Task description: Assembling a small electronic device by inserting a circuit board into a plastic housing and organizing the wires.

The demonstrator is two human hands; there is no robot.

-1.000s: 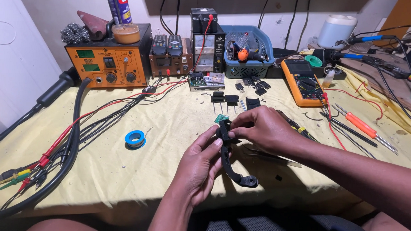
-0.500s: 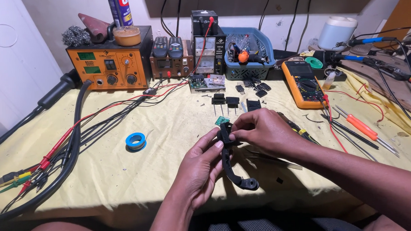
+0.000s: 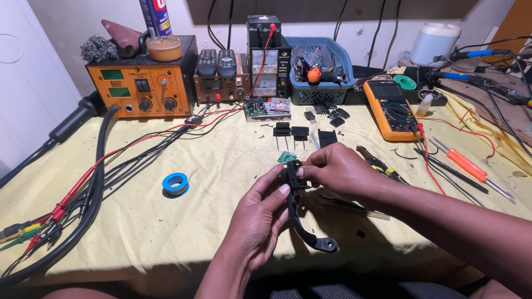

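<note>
Over the yellow bench, left hand [image 3: 258, 218] and right hand [image 3: 337, 170] both grip the curved black part [image 3: 299, 217]; small green board [image 3: 287, 157] not visibly fitted yet, looks mid-job.

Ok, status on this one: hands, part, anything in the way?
Left hand and right hand both grip the black curved bracket. Held above table. Nothing blocking.
</note>
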